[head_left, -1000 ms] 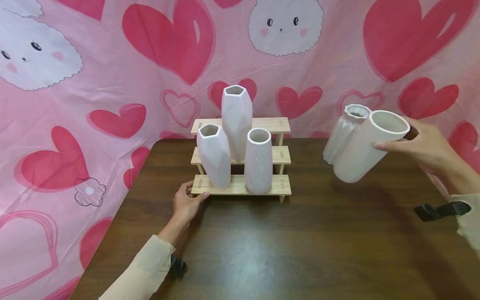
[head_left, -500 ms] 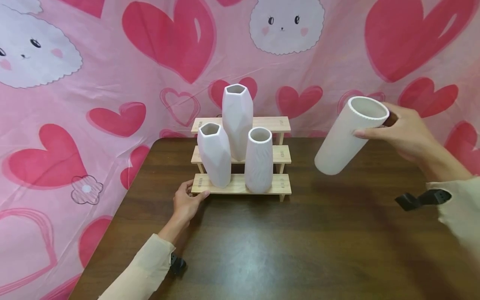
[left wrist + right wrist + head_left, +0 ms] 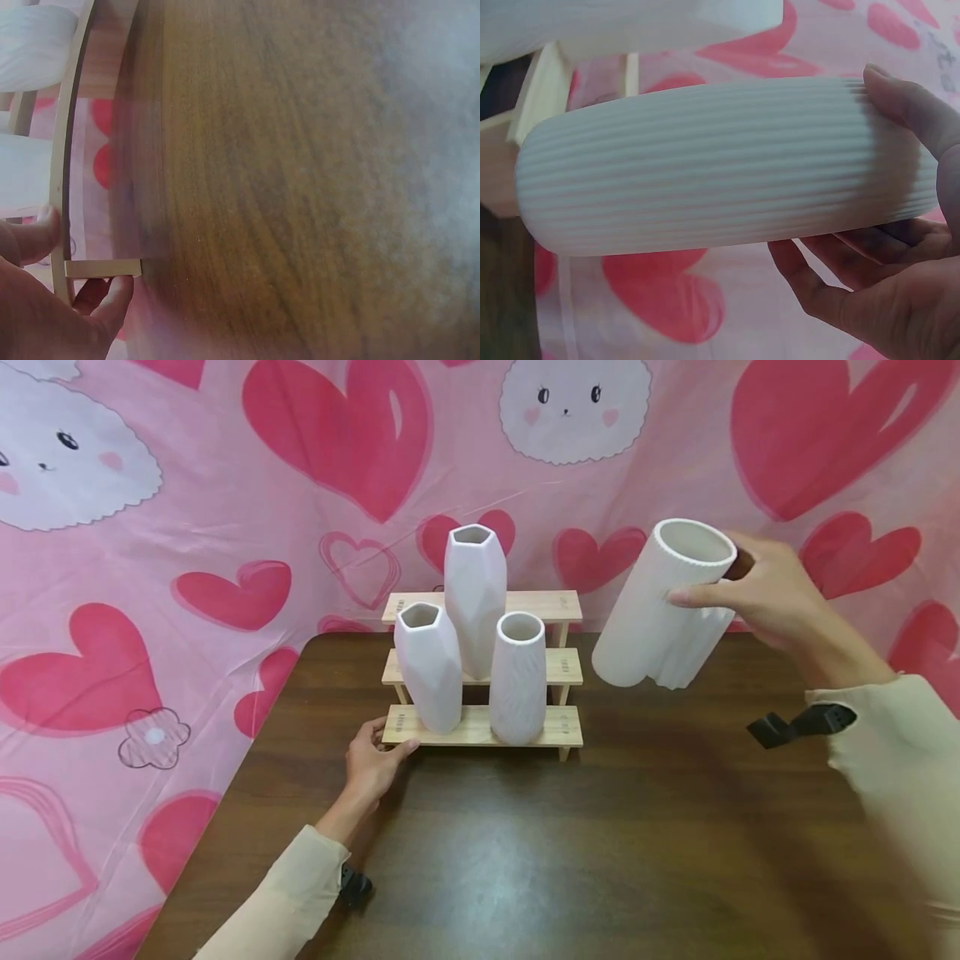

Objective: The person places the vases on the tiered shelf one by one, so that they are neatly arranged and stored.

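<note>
My right hand (image 3: 772, 593) grips a white ribbed vase (image 3: 645, 610) near its rim, thumb on the near side. It tilts in the air right of the wooden tiered stand (image 3: 558, 727), mouth up and to the right. In the right wrist view the ribbed vase (image 3: 705, 165) lies across the picture between thumb and fingers. My left hand (image 3: 371, 768) holds the front left corner of the stand's lowest board. The left wrist view has its thumb (image 3: 41, 232) on the board and its fingers by a short leg (image 3: 105, 268).
A faceted vase (image 3: 427, 668) and a textured vase (image 3: 517, 685) stand on the lowest board. A taller faceted vase (image 3: 475, 602) rises from the middle one. Behind the held vase, a fluted vase (image 3: 693, 647) is partly hidden. A pink heart-print cloth (image 3: 600, 493) backs the brown table (image 3: 525, 860).
My right hand has carried the ribbed vase left and upward, toward the stand. It covered the fluted vase half a second ago; part of that shows now. My left hand stays on the stand.
</note>
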{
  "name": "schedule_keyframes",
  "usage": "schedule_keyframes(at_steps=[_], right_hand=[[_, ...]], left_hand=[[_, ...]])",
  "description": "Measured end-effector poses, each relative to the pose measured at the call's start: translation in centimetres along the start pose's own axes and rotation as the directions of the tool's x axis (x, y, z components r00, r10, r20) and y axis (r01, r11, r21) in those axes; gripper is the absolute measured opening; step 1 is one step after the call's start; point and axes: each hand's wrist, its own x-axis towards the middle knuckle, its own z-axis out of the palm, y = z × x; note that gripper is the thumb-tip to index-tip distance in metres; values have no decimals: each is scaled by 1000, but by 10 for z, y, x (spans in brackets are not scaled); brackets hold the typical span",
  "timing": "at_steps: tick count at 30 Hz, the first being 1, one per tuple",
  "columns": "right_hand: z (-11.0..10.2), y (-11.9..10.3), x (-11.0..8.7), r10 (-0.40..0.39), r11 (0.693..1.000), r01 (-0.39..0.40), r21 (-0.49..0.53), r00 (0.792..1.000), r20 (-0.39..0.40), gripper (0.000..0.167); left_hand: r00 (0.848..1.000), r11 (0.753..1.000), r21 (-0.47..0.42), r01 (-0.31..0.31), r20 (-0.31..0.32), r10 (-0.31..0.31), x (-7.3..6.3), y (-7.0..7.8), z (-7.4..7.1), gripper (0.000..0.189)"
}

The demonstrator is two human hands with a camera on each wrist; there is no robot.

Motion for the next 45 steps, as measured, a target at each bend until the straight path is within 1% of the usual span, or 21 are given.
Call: schedule_keyframes(at_steps=[2, 5, 10, 14, 18, 20, 22, 26, 27, 29, 37, 45], right_hand=[[4, -7, 4, -9, 1000, 9, 17, 1000, -3, 60], [10, -16, 11, -25, 996, 25, 81, 1000, -4, 56], [23, -25, 23, -92, 975, 90, 206, 996, 3, 56], [35, -31, 30, -123, 960, 117, 255, 992, 9, 59], [47, -39, 36, -127, 950, 117, 288, 992, 17, 59], [53, -42, 38, -123, 951, 112, 287, 992, 22, 58], [58, -44, 40, -116, 959, 104, 265, 993, 29, 58], [65, -46, 41, -71, 985, 64, 161, 997, 41, 61], [67, -46, 42, -60, 989, 54, 136, 997, 46, 62], [71, -46, 43, -45, 993, 38, 116, 997, 56, 63], [86, -45, 48, -62, 991, 54, 124, 996, 62, 66], [94, -45, 50, -74, 989, 61, 132, 993, 90, 66]], left_hand=[[1000, 1000, -5, -1, 1, 1, 1, 0, 1, 66], [1000, 1000, -6, -2, 1, 2, 1, 0, 1, 66], [1000, 1000, 1, 2, 3, -2, 1, 0, 1, 66], [1000, 1000, -1, 5, 4, -5, 1, 0, 1, 67], [1000, 1000, -1, 4, -2, -4, 2, 0, 0, 66], [1000, 1000, -1, 1, -3, -1, 1, 1, 0, 66], [1000, 1000, -2, 2, -6, -2, 1, 1, 1, 66], [1000, 1000, -6, 3, 1, -3, 1, 0, 2, 66], [1000, 1000, -7, 4, 2, -4, 1, 0, 2, 66], [1000, 1000, -8, 3, 5, -3, 0, 0, 2, 65], [1000, 1000, -7, 3, 16, -3, 2, -1, 2, 66], [1000, 1000, -3, 12, 19, -12, 3, -1, 1, 67]])
